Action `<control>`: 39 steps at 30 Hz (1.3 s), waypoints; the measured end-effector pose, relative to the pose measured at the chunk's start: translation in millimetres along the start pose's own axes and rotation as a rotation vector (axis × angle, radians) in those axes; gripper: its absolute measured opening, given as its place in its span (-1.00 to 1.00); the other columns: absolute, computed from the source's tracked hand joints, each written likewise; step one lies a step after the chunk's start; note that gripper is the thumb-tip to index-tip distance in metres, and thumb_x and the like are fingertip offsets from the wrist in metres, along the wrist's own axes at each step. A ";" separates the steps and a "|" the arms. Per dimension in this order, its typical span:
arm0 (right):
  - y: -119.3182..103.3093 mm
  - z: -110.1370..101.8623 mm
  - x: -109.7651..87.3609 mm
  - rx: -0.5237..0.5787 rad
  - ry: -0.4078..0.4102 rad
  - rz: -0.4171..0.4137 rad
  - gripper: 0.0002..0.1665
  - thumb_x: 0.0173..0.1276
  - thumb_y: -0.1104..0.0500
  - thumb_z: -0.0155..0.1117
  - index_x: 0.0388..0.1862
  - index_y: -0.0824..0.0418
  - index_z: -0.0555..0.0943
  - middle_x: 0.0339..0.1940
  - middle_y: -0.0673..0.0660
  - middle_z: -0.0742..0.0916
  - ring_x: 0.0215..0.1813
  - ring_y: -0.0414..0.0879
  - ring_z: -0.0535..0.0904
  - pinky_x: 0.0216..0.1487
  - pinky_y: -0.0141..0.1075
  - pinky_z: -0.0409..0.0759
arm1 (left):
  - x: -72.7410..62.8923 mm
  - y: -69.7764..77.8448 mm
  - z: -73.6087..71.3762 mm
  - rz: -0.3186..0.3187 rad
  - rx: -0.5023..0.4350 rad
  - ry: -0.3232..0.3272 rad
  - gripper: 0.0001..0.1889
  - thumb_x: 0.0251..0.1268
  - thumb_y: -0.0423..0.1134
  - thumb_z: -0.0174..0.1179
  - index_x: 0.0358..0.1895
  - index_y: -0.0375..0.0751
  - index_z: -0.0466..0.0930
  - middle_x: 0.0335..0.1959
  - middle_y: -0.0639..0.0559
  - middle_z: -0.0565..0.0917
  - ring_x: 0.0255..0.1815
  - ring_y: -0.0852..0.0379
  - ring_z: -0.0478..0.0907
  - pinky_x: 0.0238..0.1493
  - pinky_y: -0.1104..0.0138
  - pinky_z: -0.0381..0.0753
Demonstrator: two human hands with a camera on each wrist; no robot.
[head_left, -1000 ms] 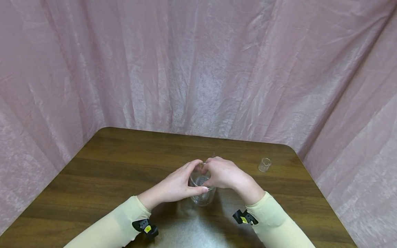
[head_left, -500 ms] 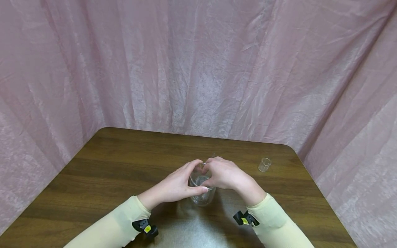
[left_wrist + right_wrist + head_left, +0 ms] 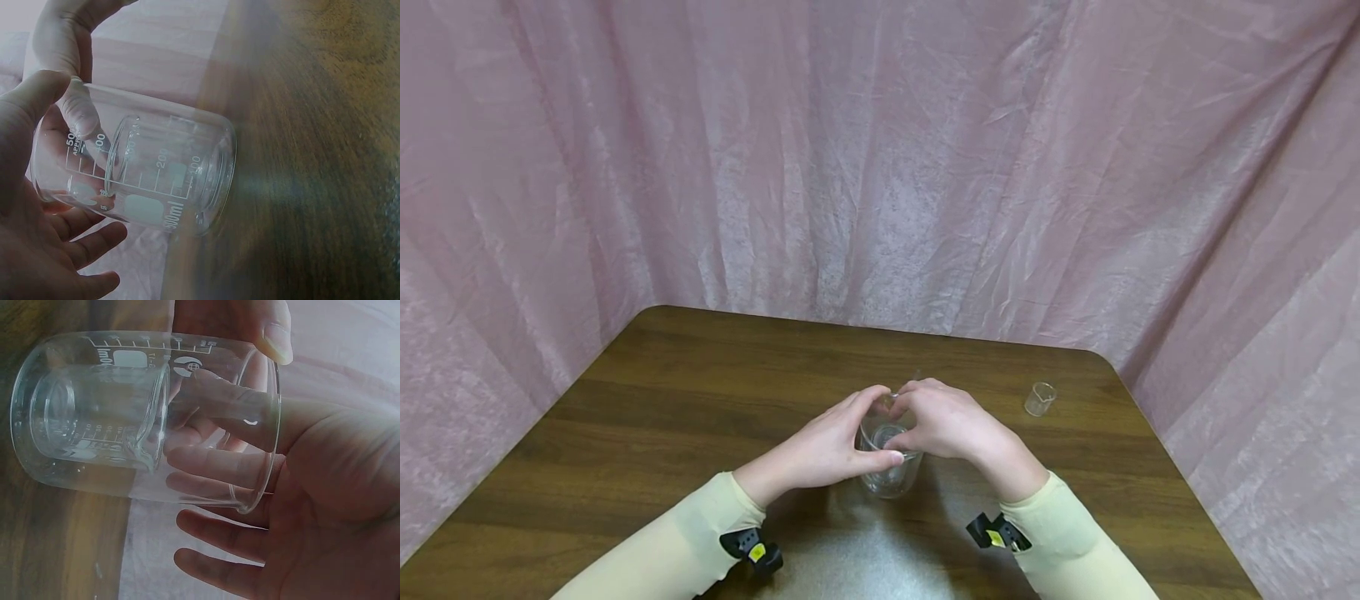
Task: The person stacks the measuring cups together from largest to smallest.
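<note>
Upright at mid-table [image 3: 700, 400], a big glass beaker [image 3: 889, 475] with a smaller beaker [image 3: 134, 169] nested inside, gripped between left hand [image 3: 827, 450] and right hand [image 3: 951, 425], equally near both.

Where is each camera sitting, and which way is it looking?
Head: worn up on the person's head, looking forward and down at the wooden table, the pink curtain and a tiny beaker; both sleeves, the left hand and right hand show.
Left wrist: on the left wrist, looking along the palm at the big beaker; thumb and fingers show.
Right wrist: on the right wrist, looking at the same big beaker; palm, fingers and the other hand's thumb show.
Shared: all three see the big beaker with a small beaker inside.
</note>
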State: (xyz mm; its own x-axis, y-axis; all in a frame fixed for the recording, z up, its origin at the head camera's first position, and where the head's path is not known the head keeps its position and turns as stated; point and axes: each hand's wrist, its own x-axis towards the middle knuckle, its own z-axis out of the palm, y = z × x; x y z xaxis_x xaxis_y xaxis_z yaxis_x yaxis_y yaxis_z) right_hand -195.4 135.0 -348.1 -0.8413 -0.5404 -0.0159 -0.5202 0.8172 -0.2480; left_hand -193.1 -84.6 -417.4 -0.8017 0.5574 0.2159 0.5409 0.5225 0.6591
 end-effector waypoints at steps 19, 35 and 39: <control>6.2 0.4 -9.3 0.062 0.049 0.007 -0.58 0.35 -0.09 0.68 0.11 0.02 0.86 0.27 0.02 0.77 0.36 0.06 0.65 0.27 0.12 0.64 | -0.3 1.2 -0.8 -0.040 -0.026 -0.032 -0.03 0.38 0.35 0.44 0.68 -0.04 0.26 0.41 0.00 0.60 0.40 -0.03 0.57 0.27 -0.09 0.62; 8.5 3.1 -16.6 0.095 0.127 -0.012 -0.58 0.41 -0.10 0.63 0.12 0.08 0.84 0.24 0.04 0.79 0.34 0.06 0.67 0.30 0.12 0.63 | -1.0 2.9 -1.8 -0.029 -0.025 -0.025 -0.05 0.38 0.34 0.45 0.66 -0.03 0.27 0.38 0.01 0.61 0.37 0.01 0.59 0.25 -0.06 0.63; 9.5 4.0 -17.7 0.115 0.140 0.000 -0.57 0.42 -0.11 0.62 0.14 0.08 0.83 0.27 0.04 0.78 0.38 0.06 0.66 0.35 0.12 0.60 | -1.0 2.4 -1.8 -0.032 -0.025 -0.023 -0.04 0.38 0.35 0.45 0.67 -0.02 0.27 0.38 0.02 0.61 0.36 0.01 0.59 0.25 -0.05 0.63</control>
State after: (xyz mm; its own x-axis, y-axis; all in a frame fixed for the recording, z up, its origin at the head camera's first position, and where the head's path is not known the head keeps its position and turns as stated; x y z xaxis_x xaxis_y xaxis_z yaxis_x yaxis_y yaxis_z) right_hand -184.9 151.5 -354.0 -0.8575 -0.5011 0.1168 -0.5070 0.7845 -0.3570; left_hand -191.5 -85.1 -414.7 -0.8121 0.5555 0.1784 0.5086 0.5241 0.6831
